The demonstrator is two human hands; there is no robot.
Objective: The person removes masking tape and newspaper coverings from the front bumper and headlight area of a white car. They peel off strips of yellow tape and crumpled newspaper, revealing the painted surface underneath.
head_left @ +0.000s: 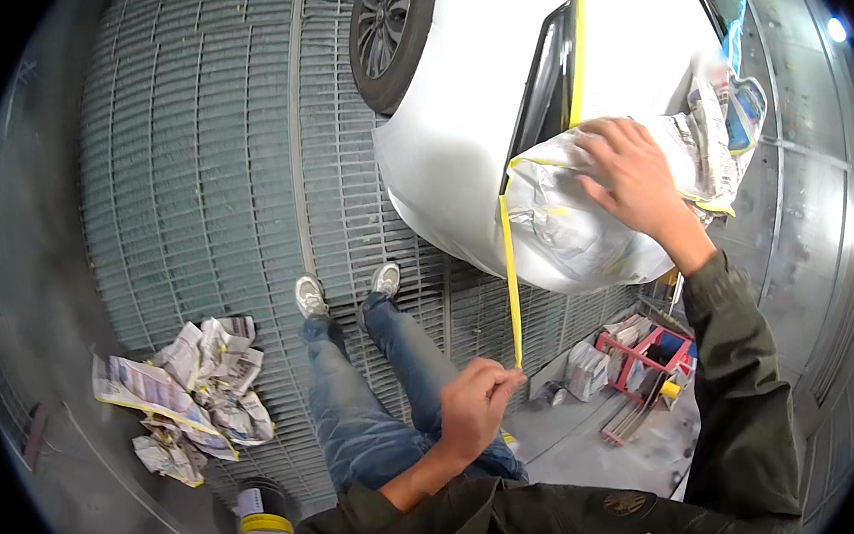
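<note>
My left hand (475, 410) pinches the lower end of a strip of yellow masking tape (511, 280). Taut, the strip runs up from those fingers to the lower tip of a dark glossy panel (545, 82) on a white car body (480, 52). My right hand (632, 172) lies with fingers outstretched on a pale, wrinkled masking cover (563, 206), edged in yellow tape, over the car's corner. Printed newspaper sheets (712, 124) hang from the car beside that hand. More yellow tape (578, 59) lines the panel's right edge.
A car wheel (388, 29) stands beyond my feet on the slatted grate floor (199, 174). Crumpled newspaper (201, 385) lies at the left, above a bucket with a yellow band (265, 521). A red rack (645, 355) with supplies stands low on the right.
</note>
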